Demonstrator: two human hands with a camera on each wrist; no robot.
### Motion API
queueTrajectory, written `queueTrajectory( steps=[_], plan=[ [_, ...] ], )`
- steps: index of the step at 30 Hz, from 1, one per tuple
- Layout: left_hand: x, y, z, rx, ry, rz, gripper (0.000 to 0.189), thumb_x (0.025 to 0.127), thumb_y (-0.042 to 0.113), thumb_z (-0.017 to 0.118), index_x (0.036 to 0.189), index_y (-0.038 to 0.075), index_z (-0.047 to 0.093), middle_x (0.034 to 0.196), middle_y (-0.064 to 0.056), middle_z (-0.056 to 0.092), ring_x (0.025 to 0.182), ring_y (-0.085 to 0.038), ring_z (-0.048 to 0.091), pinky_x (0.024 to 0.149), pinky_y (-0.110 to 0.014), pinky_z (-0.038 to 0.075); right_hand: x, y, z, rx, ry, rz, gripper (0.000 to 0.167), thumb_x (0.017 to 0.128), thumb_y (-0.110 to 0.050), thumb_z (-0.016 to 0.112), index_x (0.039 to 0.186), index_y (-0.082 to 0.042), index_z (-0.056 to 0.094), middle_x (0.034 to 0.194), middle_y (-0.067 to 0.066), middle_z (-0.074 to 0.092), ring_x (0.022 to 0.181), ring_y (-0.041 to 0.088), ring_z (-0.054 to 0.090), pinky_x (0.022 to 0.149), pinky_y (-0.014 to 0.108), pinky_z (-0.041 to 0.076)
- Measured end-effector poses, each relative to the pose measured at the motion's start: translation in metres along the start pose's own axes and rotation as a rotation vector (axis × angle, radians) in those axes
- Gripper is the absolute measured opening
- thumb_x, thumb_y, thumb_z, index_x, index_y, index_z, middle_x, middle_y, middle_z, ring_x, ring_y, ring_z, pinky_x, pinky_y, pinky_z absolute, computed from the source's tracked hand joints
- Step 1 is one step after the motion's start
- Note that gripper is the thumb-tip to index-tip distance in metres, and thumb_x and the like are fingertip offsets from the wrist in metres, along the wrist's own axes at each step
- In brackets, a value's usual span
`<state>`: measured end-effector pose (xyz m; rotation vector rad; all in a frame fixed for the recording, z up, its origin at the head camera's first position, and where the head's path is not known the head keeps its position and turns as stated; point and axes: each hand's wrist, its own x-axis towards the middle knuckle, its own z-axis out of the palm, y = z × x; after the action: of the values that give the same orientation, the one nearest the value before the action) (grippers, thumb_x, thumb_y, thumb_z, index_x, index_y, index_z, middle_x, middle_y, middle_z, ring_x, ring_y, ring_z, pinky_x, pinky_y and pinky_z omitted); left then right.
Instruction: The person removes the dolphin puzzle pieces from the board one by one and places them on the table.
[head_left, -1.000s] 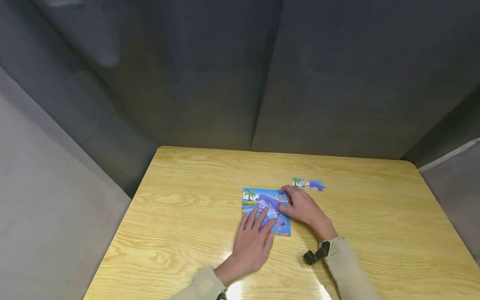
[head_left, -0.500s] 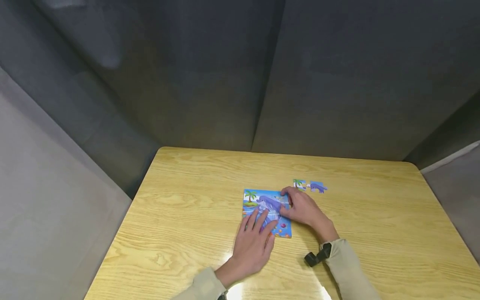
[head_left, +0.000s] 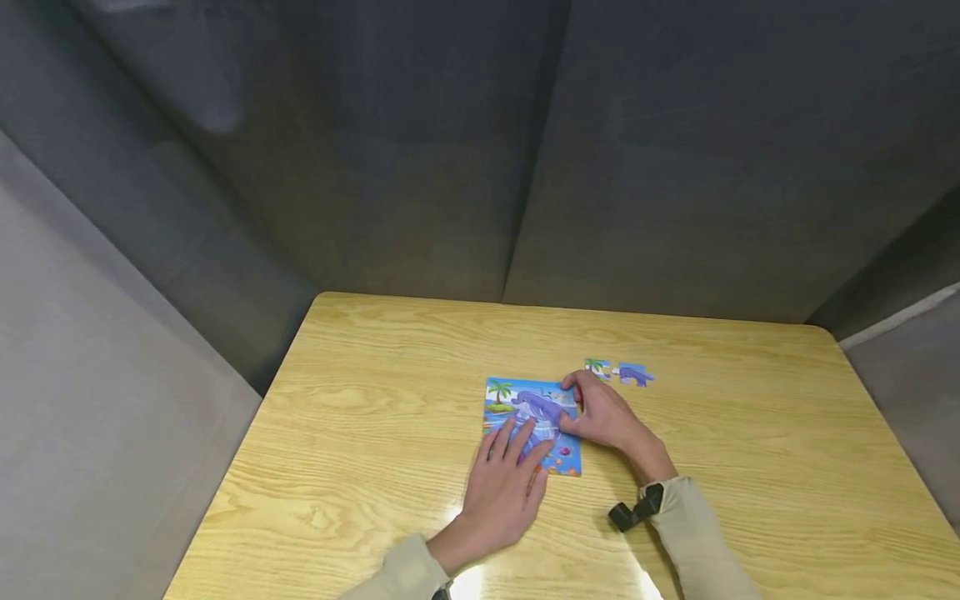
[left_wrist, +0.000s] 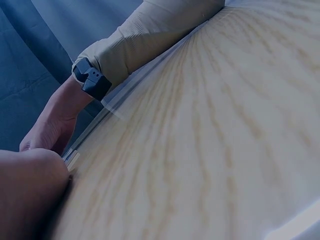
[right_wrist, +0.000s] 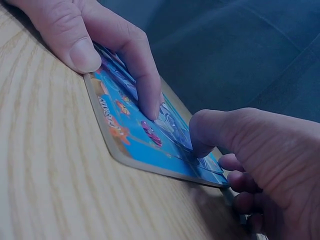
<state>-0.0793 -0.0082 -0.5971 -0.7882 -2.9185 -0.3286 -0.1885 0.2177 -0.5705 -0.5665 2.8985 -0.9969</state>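
A square jigsaw puzzle board (head_left: 501, 407) with a dolphin, palm tree and sea picture lies flat on the wooden table. My left hand (head_left: 502, 492) rests on its lower left part, fingers spread, with the index fingertip pressing on the picture in the right wrist view. At the board's upper right, my right hand (head_left: 603, 412) pinches a blue puzzle piece (right_wrist: 212, 164), the thumb on top and the curled fingers at the board's edge. That piece is mostly hidden by the hand. In the left wrist view, the right hand (left_wrist: 47, 132) shows low over the table.
Two loose puzzle pieces lie beyond the right hand: one with a palm tree (head_left: 597, 365) and one with a dolphin (head_left: 634, 374). The wooden table (head_left: 360, 467) stretches around the board. Dark curtains (head_left: 412, 167) hang behind its far edge.
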Motion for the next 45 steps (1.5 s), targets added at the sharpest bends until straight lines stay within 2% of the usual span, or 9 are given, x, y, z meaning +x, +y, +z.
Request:
queueTrajectory(
  steps=[7,11,18,20,26,30,38,45],
  plan=[
    [0.001,0.0,-0.001,0.0,0.026,0.001,0.049,0.112,0.042,0.028,0.158,0.032,0.044,0.172,-0.004,0.026,0.159,-0.034,0.018,0.124,-0.056,0.022,0.002,-0.001,-0.004,0.006,0.017,-0.052,0.048,0.074,-0.02,0.083,0.115,-0.003,0.064,0.106,0.01,0.058,0.088,0.022,0.052,0.079,0.04,0.049],
    [0.0,0.001,-0.001,-0.001,0.028,0.001,0.049,0.112,0.042,0.031,0.157,0.032,0.044,0.172,-0.004,0.027,0.159,-0.034,0.019,0.124,-0.056,0.022,0.002,0.001,-0.005,0.015,0.011,-0.068,0.048,0.075,-0.02,0.084,0.115,-0.002,0.064,0.108,0.01,0.059,0.09,0.021,0.052,0.082,0.041,0.049],
    [0.0,0.002,0.0,-0.004,0.028,0.002,0.049,0.112,0.042,0.031,0.157,0.032,0.045,0.171,-0.004,0.027,0.159,-0.034,0.019,0.124,-0.056,0.023,0.001,0.004,-0.01,0.103,-0.002,-0.08,0.043,0.076,-0.013,0.087,0.112,-0.001,0.066,0.083,0.007,0.057,0.066,0.011,0.048,0.059,0.027,0.043],
    [0.0,0.002,0.0,-0.015,0.017,-0.003,0.049,0.112,0.042,0.03,0.158,0.032,0.044,0.172,-0.004,0.026,0.159,-0.034,0.018,0.125,-0.056,0.022,0.002,0.005,-0.011,0.125,-0.012,-0.085,0.044,0.077,-0.012,0.088,0.114,-0.001,0.066,0.081,0.007,0.059,0.062,0.009,0.049,0.056,0.026,0.043],
    [-0.001,0.001,-0.002,-0.027,0.004,-0.002,0.049,0.112,0.042,0.029,0.159,0.032,0.042,0.172,-0.004,0.024,0.16,-0.034,0.016,0.125,-0.057,0.021,0.002,0.005,-0.012,0.108,-0.033,-0.11,0.052,0.08,-0.012,0.087,0.126,0.001,0.067,0.096,0.008,0.061,0.066,0.008,0.048,0.059,0.025,0.043],
    [-0.001,0.001,-0.003,-0.018,0.001,0.001,0.05,0.112,0.043,0.027,0.159,0.032,0.042,0.172,-0.004,0.025,0.16,-0.034,0.016,0.124,-0.057,0.022,0.001,0.004,-0.012,0.113,-0.053,-0.129,0.05,0.081,-0.014,0.085,0.127,-0.001,0.069,0.094,0.008,0.057,0.068,0.01,0.046,0.06,0.025,0.041],
    [-0.002,0.0,-0.002,-0.017,0.002,-0.001,0.05,0.112,0.043,0.028,0.158,0.032,0.043,0.172,-0.004,0.025,0.16,-0.033,0.017,0.124,-0.057,0.022,0.0,0.005,-0.008,0.197,-0.065,-0.221,0.052,0.081,-0.004,0.084,0.13,0.0,0.068,0.093,0.008,0.064,0.065,0.009,0.052,0.059,0.025,0.045],
    [-0.002,0.001,-0.001,-0.004,0.025,0.005,0.049,0.112,0.042,0.028,0.157,0.031,0.045,0.171,-0.005,0.027,0.159,-0.034,0.019,0.124,-0.057,0.024,0.0,0.008,-0.007,0.187,-0.055,-0.214,0.052,0.079,-0.001,0.082,0.129,0.0,0.069,0.089,0.004,0.063,0.064,0.008,0.049,0.058,0.025,0.043]
  ],
)
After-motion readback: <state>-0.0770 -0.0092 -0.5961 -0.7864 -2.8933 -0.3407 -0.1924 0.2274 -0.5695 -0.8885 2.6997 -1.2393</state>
